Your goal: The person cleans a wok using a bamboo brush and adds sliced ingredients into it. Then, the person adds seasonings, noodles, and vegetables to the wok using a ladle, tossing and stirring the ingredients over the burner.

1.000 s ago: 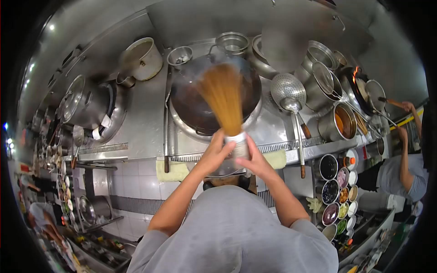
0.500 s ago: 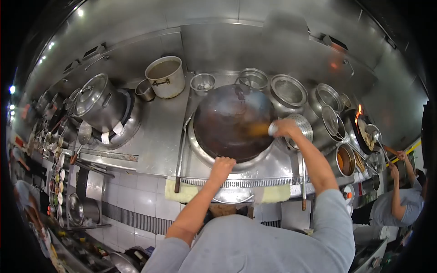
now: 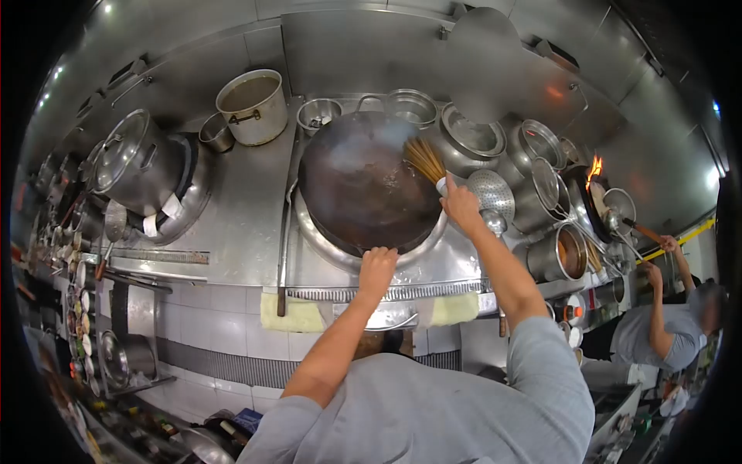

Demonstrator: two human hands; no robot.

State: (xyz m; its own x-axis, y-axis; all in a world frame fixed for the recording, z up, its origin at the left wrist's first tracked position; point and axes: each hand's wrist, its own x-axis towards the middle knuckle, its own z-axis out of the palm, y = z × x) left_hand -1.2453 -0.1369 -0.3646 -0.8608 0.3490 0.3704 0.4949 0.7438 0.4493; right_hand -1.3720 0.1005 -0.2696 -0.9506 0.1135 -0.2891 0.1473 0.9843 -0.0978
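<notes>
A large dark wok [image 3: 363, 185] sits on the burner ring in front of me, with a little steam and wet shine inside it. My left hand [image 3: 379, 267] is closed on the wok's near rim. In my right hand [image 3: 461, 203] is a bamboo wok brush [image 3: 424, 158], gripped by its white-wrapped end. Its bristles point up and left, over the wok's right side. Just right of that hand lies a perforated skimmer [image 3: 491, 193], and beside it a steel ladle [image 3: 493, 223].
Left stands a lidded stockpot [image 3: 135, 174]; behind it, a pot of liquid [image 3: 253, 108]. Steel bowls and strainers line the back and right. Folded yellow cloths [image 3: 294, 312] lie along the front edge. At far right a co-worker [image 3: 657, 325] handles a flaming wok [image 3: 591, 193].
The brush was a blur over the wok's lower right; now it shows sharply, higher at the right rim. My left hand stays on the rim. The whole view has shifted slightly.
</notes>
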